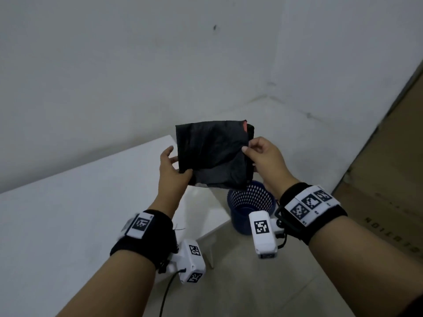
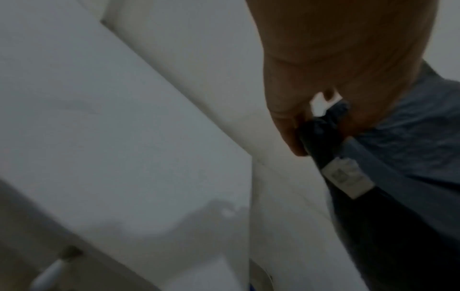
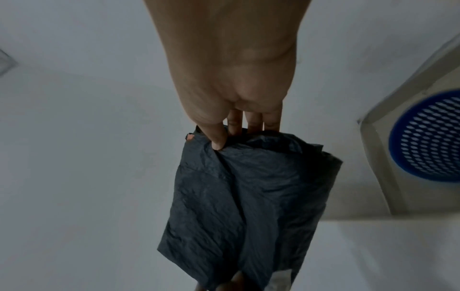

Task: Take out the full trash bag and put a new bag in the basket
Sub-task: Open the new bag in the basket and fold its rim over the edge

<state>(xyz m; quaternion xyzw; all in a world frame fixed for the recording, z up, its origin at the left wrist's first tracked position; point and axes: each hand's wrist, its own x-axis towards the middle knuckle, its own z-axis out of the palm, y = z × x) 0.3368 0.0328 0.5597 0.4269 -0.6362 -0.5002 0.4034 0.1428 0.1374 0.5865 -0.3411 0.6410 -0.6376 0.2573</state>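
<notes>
Both hands gripping a folded black bag in mid-air: left hand pinching its lower left edge, right hand pinching the right edge between thumb and fingers. Below, blue mesh basket on the floor, seemingly bare of a liner; unfolding and fitting probably left. Full bag nowhere in view. White desk at left, grey walls, cardboard at right.

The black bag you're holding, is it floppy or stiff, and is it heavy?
Probably floppy: the black bag is wrinkled and sags between the left hand and right hand. Likely light, since fingertips alone pinch it. Its thin plastic might be slippery.
</notes>
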